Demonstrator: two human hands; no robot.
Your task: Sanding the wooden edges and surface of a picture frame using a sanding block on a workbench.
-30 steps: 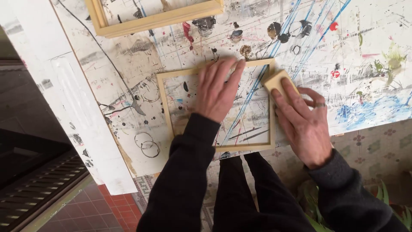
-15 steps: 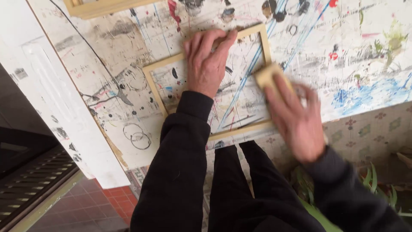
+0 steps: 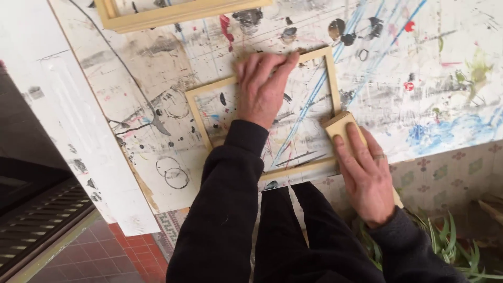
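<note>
A small pale wooden frame (image 3: 197,112) lies flat on a paint-spattered white table (image 3: 429,63). My left hand (image 3: 262,91) rests palm down across the frame's upper rail, fingers spread, pinning it. My right hand (image 3: 367,175) presses a tan sanding block (image 3: 338,126) against the frame's right rail near its lower right corner; the fingers cover most of the block. Both arms wear dark sleeves.
A second, larger wooden frame (image 3: 173,13) lies at the table's far edge. A white panel (image 3: 57,105) runs along the table's left side. Below are red floor tiles (image 3: 94,259), a dark grate (image 3: 36,222), patterned tiles (image 3: 445,173) and green leaves (image 3: 450,246).
My right hand slid the block down the frame's right rail toward its lower corner. My left hand stayed on the top rail. The camera view shifted.
</note>
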